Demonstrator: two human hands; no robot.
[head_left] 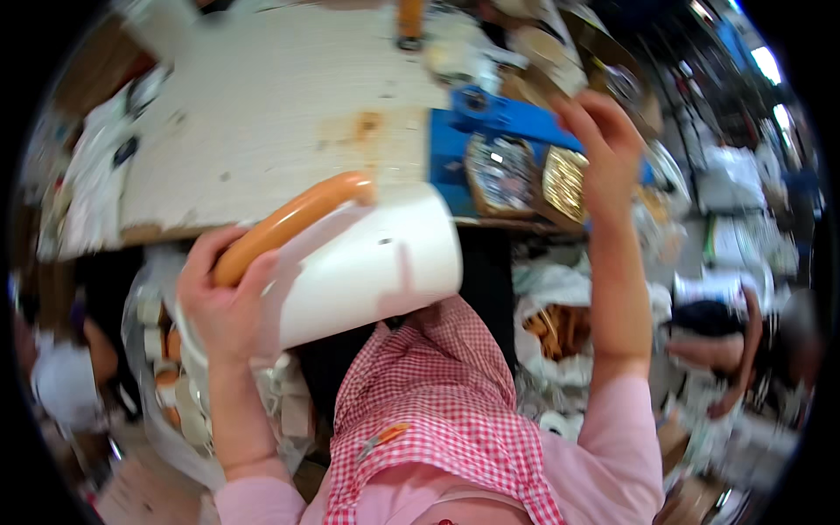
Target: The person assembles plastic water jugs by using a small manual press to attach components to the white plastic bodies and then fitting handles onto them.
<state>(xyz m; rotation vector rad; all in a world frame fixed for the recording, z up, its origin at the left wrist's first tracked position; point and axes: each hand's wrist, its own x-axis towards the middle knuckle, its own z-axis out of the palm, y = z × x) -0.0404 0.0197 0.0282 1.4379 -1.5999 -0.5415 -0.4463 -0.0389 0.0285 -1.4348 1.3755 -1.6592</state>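
My left hand (229,293) is closed round the curved tan handle (297,214) of a white cylindrical pot body (376,262). The pot lies tilted on its side above my lap, just off the table's front edge, handle uppermost. My right hand (604,144) is raised over the right end of the table with its fingers pinched together. A blurred brownish strip (544,85) shows by its fingertips; what it is, I cannot make out. Below that hand are a blue tool (512,118), a box of shiny silver pieces (500,171) and a box of gold-coloured pieces (564,184).
The white tabletop (262,114) has a brown stain. An orange bottle-like thing (409,22) stands at its far side. A plastic bag of tan and white parts (179,385) is at my left, another bag with brown parts (560,332) at my right. People sit on both sides.
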